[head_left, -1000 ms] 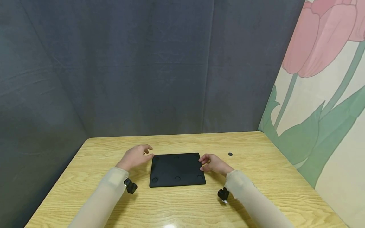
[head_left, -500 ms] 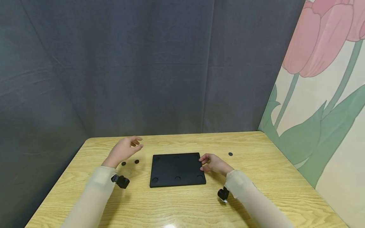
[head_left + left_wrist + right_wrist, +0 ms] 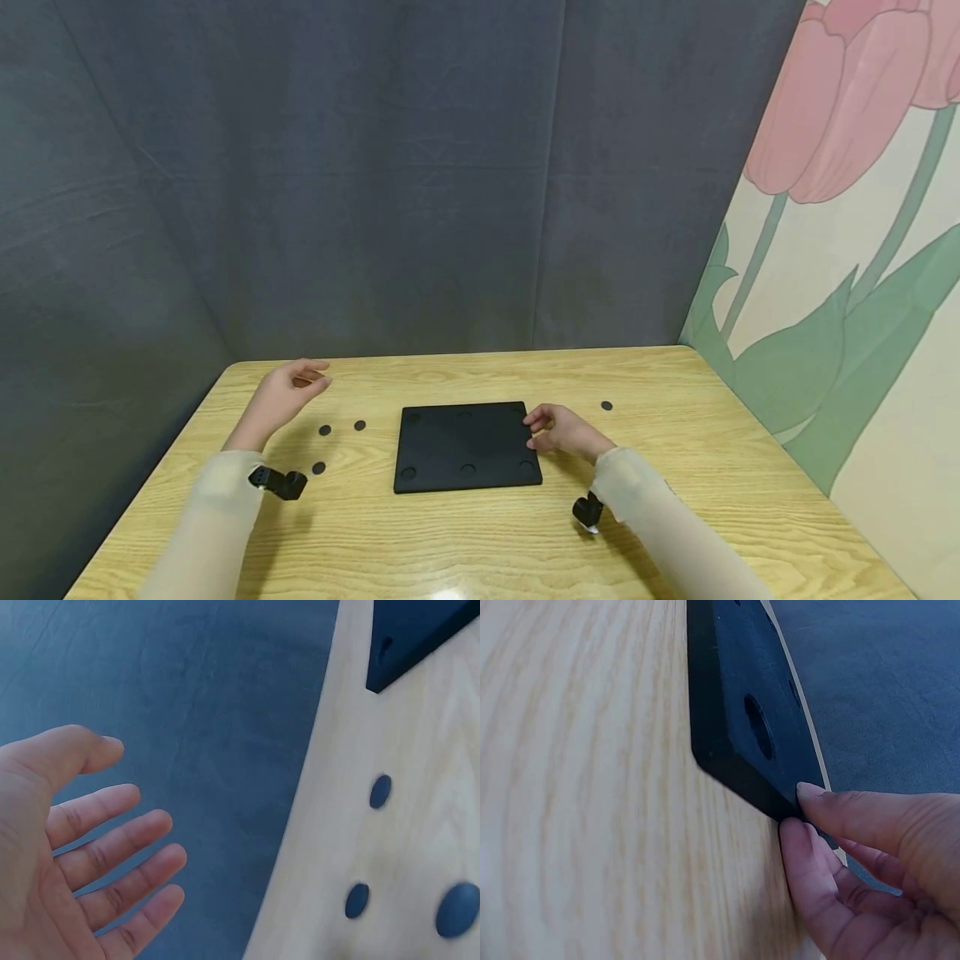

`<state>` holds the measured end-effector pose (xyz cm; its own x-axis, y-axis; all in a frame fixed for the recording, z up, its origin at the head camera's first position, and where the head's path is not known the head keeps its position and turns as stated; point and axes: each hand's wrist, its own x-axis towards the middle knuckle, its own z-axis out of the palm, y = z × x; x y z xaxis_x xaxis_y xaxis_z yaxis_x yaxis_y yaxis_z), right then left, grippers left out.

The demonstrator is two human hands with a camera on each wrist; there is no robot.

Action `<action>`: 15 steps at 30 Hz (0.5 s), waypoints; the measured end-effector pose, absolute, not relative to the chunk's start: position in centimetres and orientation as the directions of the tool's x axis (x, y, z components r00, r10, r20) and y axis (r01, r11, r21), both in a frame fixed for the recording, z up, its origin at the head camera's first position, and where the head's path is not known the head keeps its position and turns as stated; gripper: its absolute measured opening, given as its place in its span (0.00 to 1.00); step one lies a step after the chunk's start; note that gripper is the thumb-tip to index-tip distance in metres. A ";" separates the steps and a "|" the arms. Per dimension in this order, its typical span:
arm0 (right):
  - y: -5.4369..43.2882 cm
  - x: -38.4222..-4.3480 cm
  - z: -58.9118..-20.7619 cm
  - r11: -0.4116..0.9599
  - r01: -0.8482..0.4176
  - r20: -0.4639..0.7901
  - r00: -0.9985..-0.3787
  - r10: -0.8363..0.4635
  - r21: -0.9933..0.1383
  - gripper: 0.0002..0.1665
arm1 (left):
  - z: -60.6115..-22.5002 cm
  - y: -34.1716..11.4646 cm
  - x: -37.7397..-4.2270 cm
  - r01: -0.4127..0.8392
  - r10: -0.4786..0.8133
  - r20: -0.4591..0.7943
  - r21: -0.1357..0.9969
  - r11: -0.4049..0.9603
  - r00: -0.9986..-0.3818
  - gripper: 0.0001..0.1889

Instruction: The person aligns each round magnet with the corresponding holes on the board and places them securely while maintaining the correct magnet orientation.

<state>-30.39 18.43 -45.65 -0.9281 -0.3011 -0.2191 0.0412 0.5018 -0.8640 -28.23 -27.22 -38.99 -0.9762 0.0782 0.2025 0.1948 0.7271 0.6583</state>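
A flat black rectangular board with several shallow round recesses lies in the middle of the table. My right hand is at its right edge; in the right wrist view the thumb lies over the board's top edge and a bent finger presses against its side, pinching it. My left hand is raised over the table's far left, fingers loosely spread with nothing in them. Between it and the board lie three small dark discs: one disc nearest the board, another disc beside it, and a disc closer to me.
One more dark disc lies on the wooden table, right of the board and beyond the right hand. Behind the table's far edge hangs a dark grey curtain. A wall with painted tulips borders the right side.
My left hand has left the board's upper left corner and moved left and up, uncovering three discs on the table. The right hand and the board have stayed in place.
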 end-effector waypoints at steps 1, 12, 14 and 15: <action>18.4 -30.4 -45.6 0.500 0.040 -0.218 -0.928 -0.303 -0.865 0.22 | -39.2 -27.4 -28.1 0.191 0.074 0.201 0.660 0.726 -0.977 0.27; 18.6 -30.4 -45.8 0.488 0.027 -0.207 -0.925 -0.319 -0.872 0.22 | -41.1 -28.4 -26.1 0.145 0.071 0.136 0.684 0.715 -0.988 0.26; 18.5 -30.4 -45.8 0.489 0.029 -0.209 -0.925 -0.318 -0.872 0.22 | -41.3 -28.5 -25.8 0.132 0.070 0.117 0.689 0.712 -0.991 0.26; 18.5 -30.4 -45.8 0.492 0.029 -0.210 -0.925 -0.317 -0.870 0.21 | -41.4 -28.5 -25.6 0.130 0.074 0.110 0.692 0.710 -0.991 0.26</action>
<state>-30.44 18.53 -45.80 -0.9251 -0.3165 -0.2100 0.0293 0.4916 -0.8703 -25.61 -28.50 -41.44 -0.9912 0.0740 0.1101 0.1299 0.7102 0.6919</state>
